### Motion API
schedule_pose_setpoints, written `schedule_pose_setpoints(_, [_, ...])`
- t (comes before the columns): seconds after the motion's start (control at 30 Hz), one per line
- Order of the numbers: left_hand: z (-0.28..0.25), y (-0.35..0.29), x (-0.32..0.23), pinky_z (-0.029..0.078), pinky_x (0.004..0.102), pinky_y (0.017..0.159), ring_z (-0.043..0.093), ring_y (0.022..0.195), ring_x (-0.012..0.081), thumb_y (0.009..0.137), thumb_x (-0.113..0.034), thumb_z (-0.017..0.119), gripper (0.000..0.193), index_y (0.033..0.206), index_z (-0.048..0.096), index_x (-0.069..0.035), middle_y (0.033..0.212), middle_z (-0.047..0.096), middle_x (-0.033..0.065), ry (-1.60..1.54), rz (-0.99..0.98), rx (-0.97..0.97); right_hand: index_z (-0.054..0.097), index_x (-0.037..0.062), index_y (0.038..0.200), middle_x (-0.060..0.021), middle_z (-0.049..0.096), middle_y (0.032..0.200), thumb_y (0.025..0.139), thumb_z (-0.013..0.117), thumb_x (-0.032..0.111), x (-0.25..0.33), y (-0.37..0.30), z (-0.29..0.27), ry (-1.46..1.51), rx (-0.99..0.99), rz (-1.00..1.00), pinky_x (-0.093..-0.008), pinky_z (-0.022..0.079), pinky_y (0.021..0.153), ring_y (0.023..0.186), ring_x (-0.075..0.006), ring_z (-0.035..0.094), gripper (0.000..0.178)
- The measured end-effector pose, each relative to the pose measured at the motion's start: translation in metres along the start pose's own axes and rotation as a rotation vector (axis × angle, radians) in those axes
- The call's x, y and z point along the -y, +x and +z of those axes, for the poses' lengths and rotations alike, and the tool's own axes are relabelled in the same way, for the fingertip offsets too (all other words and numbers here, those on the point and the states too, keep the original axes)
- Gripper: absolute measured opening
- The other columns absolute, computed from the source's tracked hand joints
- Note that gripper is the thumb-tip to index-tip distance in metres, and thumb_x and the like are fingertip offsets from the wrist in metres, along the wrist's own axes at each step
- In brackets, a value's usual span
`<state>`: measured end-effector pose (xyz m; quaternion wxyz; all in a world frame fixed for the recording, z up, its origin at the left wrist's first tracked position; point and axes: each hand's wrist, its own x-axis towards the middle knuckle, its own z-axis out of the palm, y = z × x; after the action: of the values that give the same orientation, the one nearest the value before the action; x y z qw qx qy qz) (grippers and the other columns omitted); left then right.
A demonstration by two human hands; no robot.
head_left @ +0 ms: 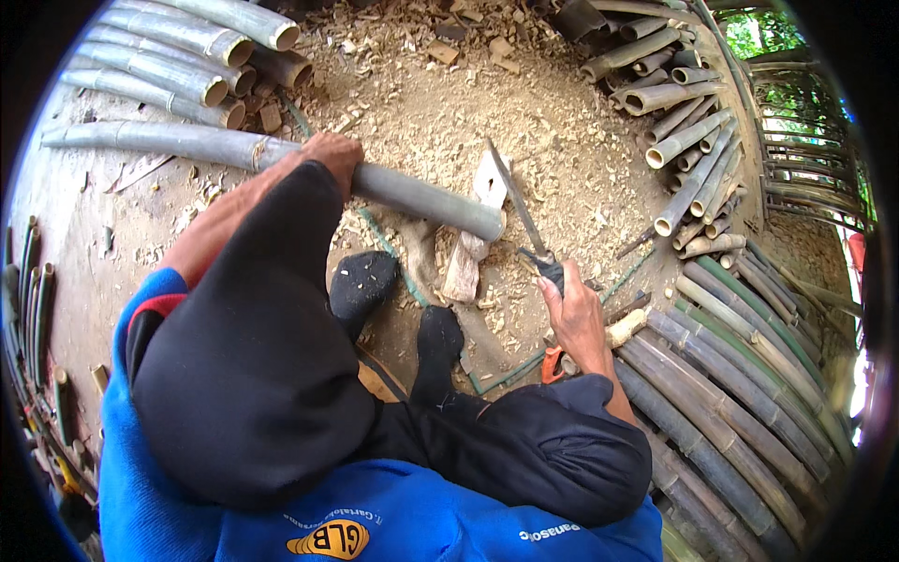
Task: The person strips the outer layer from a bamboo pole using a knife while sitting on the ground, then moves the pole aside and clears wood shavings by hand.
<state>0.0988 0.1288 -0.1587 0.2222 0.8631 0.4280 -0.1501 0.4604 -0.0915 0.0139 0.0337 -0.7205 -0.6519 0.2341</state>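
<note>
My left hand (334,159) is wrapped round a long grey bamboo pole (421,199), which slants from the far left down toward the middle. The pole's cut right end rests against a pale, notched wooden block (465,265) on the ground. In my right hand (579,323) is a long knife (518,203), its dark handle in my fist and its narrow blade pointing up and away. The blade stands just right of the pole's end, apart from it. Both of my feet, in dark socks, are near the block.
Wood chips and shavings cover the ground (552,122). Cut bamboo poles are stacked at the far left (164,70), far right (674,122) and near right (730,421). An orange-handled tool (552,364) lies below my right hand. Thin dark poles (37,318) stand at the left edge.
</note>
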Motion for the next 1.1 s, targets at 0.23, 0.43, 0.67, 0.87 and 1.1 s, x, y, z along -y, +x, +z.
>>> schedule_pose_setpoints(0.23, [0.018, -0.013, 0.016, 0.057, 0.0467, 0.076, 0.072, 0.087, 0.0363, 0.057, -0.022, 0.083, 0.037, 0.088, 0.069, -0.006, 0.086, 0.072, 0.0171, -0.038, 0.011, -0.214, 0.056, 0.0010, 0.128, -0.0214, 0.070, 0.089, 0.101, 0.066, 0.028, 0.050, 0.003, -0.001, 0.085, -0.322, -0.294, -0.0449, 0.055, 0.059, 0.072, -0.0385, 0.073, 0.040])
schedule_pose_setpoints(0.43, [-0.018, -0.015, 0.000, 0.059, 0.0428, 0.080, 0.075, 0.091, 0.0331, 0.061, -0.023, 0.083, 0.033, 0.090, 0.073, -0.008, 0.091, 0.076, 0.0154, 0.018, 0.000, -0.109, 0.051, 0.0014, 0.116, -0.0234, 0.069, 0.077, 0.104, 0.060, 0.032, -0.018, 0.033, 0.044, -0.402, 0.098, -0.008, -0.0478, 0.055, 0.054, 0.068, -0.0399, 0.072, 0.034])
schedule_pose_setpoints(0.67, [0.008, -0.019, 0.004, 0.058, 0.0421, 0.083, 0.074, 0.095, 0.0304, 0.062, -0.021, 0.084, 0.035, 0.093, 0.072, -0.008, 0.092, 0.075, 0.0149, 0.012, -0.079, -0.073, 0.055, 0.0000, 0.114, -0.0189, 0.067, 0.074, 0.103, 0.063, 0.026, 0.073, 0.036, 0.005, 0.137, -0.139, -0.200, -0.0432, 0.052, 0.053, 0.063, -0.0337, 0.070, 0.030])
schedule_pose_setpoints(0.87, [-0.003, -0.002, 0.005, 0.059, 0.0423, 0.079, 0.075, 0.091, 0.0305, 0.061, -0.022, 0.084, 0.035, 0.092, 0.074, -0.010, 0.090, 0.076, 0.0123, 0.054, -0.041, -0.083, 0.056, -0.0014, 0.111, -0.0181, 0.066, 0.069, 0.106, 0.058, 0.033, -0.013, 0.062, 0.061, -0.309, 0.164, 0.106, -0.0457, 0.054, 0.052, 0.060, -0.0297, 0.069, 0.035])
schedule_pose_setpoints(1.1, [-0.006, -0.026, 0.011, 0.060, 0.0434, 0.077, 0.075, 0.088, 0.0314, 0.059, -0.024, 0.085, 0.038, 0.091, 0.072, -0.007, 0.088, 0.075, 0.0143, 0.027, -0.029, -0.102, 0.054, 0.0009, 0.115, -0.0180, 0.065, 0.073, 0.105, 0.059, 0.033, 0.078, 0.050, -0.006, -0.030, -0.179, -0.321, -0.0436, 0.052, 0.048, 0.057, -0.0329, 0.067, 0.034])
